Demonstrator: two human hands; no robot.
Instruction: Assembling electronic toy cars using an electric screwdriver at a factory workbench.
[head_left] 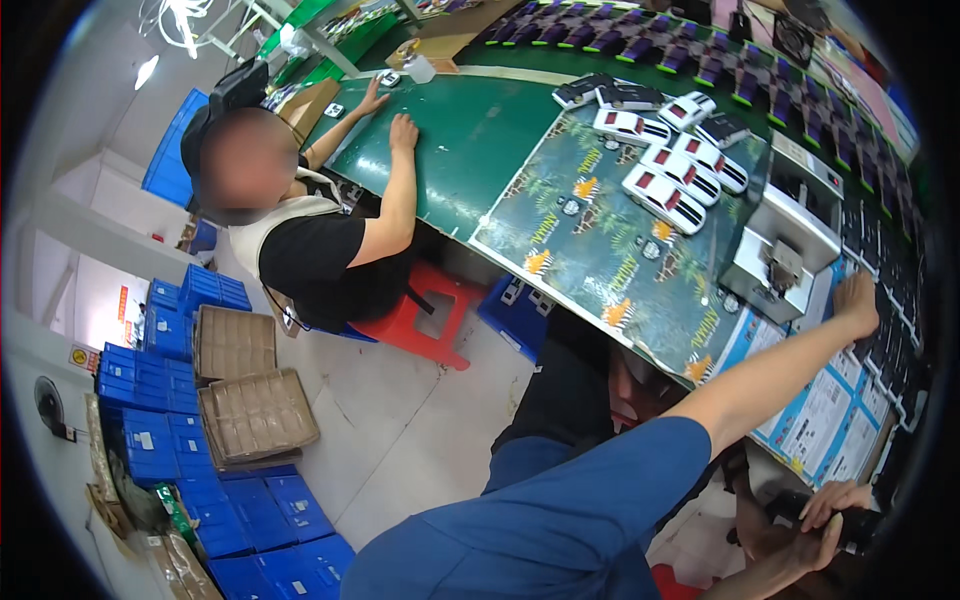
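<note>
My left arm, in a blue sleeve, stretches right across the bench. My left hand (858, 305) is bent with its fingers drawn together beside a metal bench machine (785, 245); what they hold, if anything, is hidden. At the lower right rim, my right hand (800, 558) is partly visible, its fingers closed around part of a dark object (858, 530) I cannot make out. Another hand (848, 494) touches that object too; whose it is, I cannot tell. Left of the machine, several white toy cars (668, 200) with black stripes lie grouped with black toy cars (630, 97).
A co-worker (330, 235) sits at the green bench (440, 150), both hands on it, beside a red stool (425, 320). Purple-and-black parts (710, 60) line a conveyor behind. Printed sheets (820, 430) lie below the machine. Blue crates (150, 440) and cardboard trays (258, 410) stand left.
</note>
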